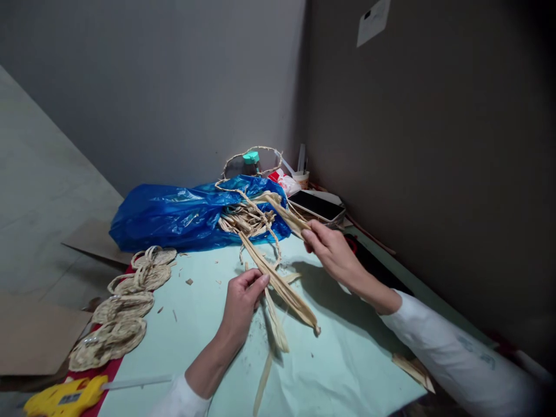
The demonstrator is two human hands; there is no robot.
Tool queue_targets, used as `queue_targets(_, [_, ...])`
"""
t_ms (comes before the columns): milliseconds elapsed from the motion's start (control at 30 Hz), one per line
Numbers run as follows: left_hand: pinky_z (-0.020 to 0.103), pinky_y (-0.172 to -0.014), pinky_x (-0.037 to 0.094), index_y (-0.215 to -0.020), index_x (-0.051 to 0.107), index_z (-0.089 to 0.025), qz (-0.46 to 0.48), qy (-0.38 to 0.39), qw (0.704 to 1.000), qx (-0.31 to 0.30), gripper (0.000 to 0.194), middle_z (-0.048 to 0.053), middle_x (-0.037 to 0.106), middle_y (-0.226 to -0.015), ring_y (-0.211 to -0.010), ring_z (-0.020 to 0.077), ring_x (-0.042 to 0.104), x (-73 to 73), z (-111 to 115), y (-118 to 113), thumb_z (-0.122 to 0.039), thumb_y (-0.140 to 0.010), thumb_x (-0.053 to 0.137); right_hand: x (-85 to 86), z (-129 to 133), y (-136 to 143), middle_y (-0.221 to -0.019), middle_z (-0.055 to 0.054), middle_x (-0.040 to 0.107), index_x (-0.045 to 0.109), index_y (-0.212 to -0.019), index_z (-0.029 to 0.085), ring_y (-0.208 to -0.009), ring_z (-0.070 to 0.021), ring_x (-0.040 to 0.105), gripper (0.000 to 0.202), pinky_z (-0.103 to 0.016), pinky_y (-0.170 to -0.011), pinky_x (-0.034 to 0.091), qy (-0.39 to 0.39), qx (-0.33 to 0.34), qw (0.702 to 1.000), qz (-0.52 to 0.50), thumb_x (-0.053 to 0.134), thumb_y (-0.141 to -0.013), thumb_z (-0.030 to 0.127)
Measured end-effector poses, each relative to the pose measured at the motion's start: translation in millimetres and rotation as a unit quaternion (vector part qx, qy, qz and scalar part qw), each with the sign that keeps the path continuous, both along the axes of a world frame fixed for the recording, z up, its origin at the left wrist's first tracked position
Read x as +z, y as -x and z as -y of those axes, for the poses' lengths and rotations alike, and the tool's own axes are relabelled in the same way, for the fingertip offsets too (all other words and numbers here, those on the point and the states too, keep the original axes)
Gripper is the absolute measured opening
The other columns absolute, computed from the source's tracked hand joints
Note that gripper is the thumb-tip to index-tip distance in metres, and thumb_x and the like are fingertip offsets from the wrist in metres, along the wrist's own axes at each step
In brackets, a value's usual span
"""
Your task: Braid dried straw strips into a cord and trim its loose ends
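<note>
Head view shows both hands pinched on dried leaf strips (278, 278) mid-surface, left hand (243, 301) low, right hand (330, 246) by the blue bag (174, 217); even tension should keep them from tearing.

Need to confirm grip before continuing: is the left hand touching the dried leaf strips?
Touching. The head view shows the left hand pinching the dried leaf strips between fingers and thumb.

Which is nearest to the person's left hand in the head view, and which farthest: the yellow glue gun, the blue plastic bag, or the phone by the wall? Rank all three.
From the left hand:
1. Blue plastic bag, behind it, up-left on the table.
2. Phone, back right, near the wall.
3. Yellow glue gun, far left at the near table edge.
</note>
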State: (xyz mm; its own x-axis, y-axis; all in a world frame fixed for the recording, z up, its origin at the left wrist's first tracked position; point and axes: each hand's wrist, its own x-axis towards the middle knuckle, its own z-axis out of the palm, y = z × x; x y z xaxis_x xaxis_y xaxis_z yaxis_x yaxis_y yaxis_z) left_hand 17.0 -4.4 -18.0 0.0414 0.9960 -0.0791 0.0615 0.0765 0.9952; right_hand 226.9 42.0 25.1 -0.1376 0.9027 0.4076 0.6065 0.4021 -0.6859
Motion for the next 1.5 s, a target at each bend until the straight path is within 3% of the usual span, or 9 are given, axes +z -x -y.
queue_targets(167, [0.020,-0.041,0.015,-0.064,0.051,-0.017,0.003,0.002,1.000,-0.001,0.033,-0.009,0.028,-0.049,-0.044,0.0052,0.021,-0.7,-0.5,-0.1,-0.042,-0.079,0.066,16.1,-20.3,-51.1,-0.065,-0.006,0.058,0.057,-0.089,0.018,-0.055,-0.0187,0.049,0.021,-0.029,-0.056,0.030,-0.080,-0.224,0.959,0.155,0.040,-0.094,0.030])
queue_targets(267, [0.021,-0.041,0.015,-0.065,0.053,-0.017,0.013,0.007,1.000,-0.002,0.032,-0.009,0.028,-0.049,-0.044,0.0050,0.021,-1.9,-1.1,-0.2,-0.042,-0.079,0.066,16.7,-28.3,-70.6,-0.091,-0.019,0.065,0.057,-0.112,0.009,-0.079,-0.0301,0.058,0.031,-0.035,-0.065,0.037,-0.110,-0.285,0.921,0.243,0.049,-0.088,0.027])
queue_targets(367, [0.021,-0.042,0.015,-0.065,0.052,-0.016,0.026,0.006,1.000,-0.004,0.032,-0.008,0.028,-0.051,-0.045,0.0052,0.021,-3.0,-1.2,0.1,-0.041,-0.080,0.066,15.4,-21.1,-56.3,-0.114,-0.022,0.061,0.055,-0.121,0.007,-0.100,-0.0322,0.056,0.039,-0.038,-0.080,0.040,-0.150,-0.195,0.945,0.214,0.051,-0.089,0.029])
queue_targets(433, [0.021,-0.043,0.015,-0.066,0.053,-0.016,0.033,0.008,0.999,-0.010,0.031,-0.008,0.029,-0.052,-0.046,0.0054,0.021,-4.3,-0.9,0.6,-0.040,-0.080,0.066,13.1,-7.6,-30.5,-0.103,-0.014,0.066,0.061,-0.108,0.012,-0.089,-0.0236,0.060,0.030,-0.031,-0.077,0.042,-0.096,-0.038,0.985,0.140,0.048,-0.093,0.034])
queue_targets(500, [0.021,-0.044,0.016,-0.070,0.057,-0.015,0.037,0.009,0.999,-0.018,0.028,-0.007,0.033,-0.054,-0.048,0.0057,0.023,-5.9,-0.5,1.3,-0.039,-0.081,0.065,8.5,8.4,-1.9,-0.087,-0.006,0.067,0.064,-0.093,0.017,-0.073,-0.0169,0.058,0.026,-0.026,-0.066,0.040,0.019,0.134,0.984,0.118,0.049,-0.093,0.038])
queue_targets(567, [0.021,-0.046,0.018,-0.076,0.060,-0.015,0.039,0.005,0.999,-0.024,0.025,-0.006,0.036,-0.056,-0.050,0.0061,0.025,-7.7,-0.3,1.9,-0.039,-0.083,0.064,1.7,21.1,20.5,-0.071,-0.002,0.062,0.062,-0.080,0.017,-0.061,-0.0136,0.051,0.026,-0.024,-0.056,0.034,0.077,0.182,0.971,0.132,0.054,-0.090,0.040])
queue_targets(1033, [0.020,-0.043,0.016,-0.061,0.052,-0.015,0.060,0.008,0.998,0.010,0.034,-0.008,0.033,-0.049,-0.045,0.0045,0.023,0.9,-2.5,-1.5,-0.040,-0.076,0.070,-16.4,24.1,34.4,-0.065,0.002,0.051,0.057,-0.072,0.016,-0.063,-0.0112,0.043,0.025,-0.023,-0.058,0.030,0.146,0.160,0.972,-0.091,0.053,-0.089,0.035])
queue_targets(1333, [0.016,-0.041,0.019,-0.068,0.062,-0.013,0.166,0.053,0.985,0.006,0.027,-0.004,0.050,-0.054,-0.043,0.0025,0.034,3.4,-4.1,-0.2,-0.035,-0.068,0.078,-21.7,18.9,35.9,-0.065,0.002,0.052,0.055,-0.073,0.016,-0.057,-0.0105,0.045,0.037,-0.023,-0.055,0.034,0.361,0.202,0.837,-0.359,0.071,-0.071,0.049])
queue_targets(1500, [0.014,-0.039,0.018,-0.070,0.061,-0.014,0.226,0.076,0.971,-0.004,0.027,-0.007,0.045,-0.050,-0.041,0.0010,0.031,1.6,-5.6,-0.4,-0.033,-0.069,0.079,-21.5,17.7,36.6,-0.066,0.002,0.052,0.056,-0.073,0.016,-0.060,-0.0104,0.044,0.033,-0.023,-0.055,0.032,0.279,0.203,0.897,-0.277,0.068,-0.075,0.046])
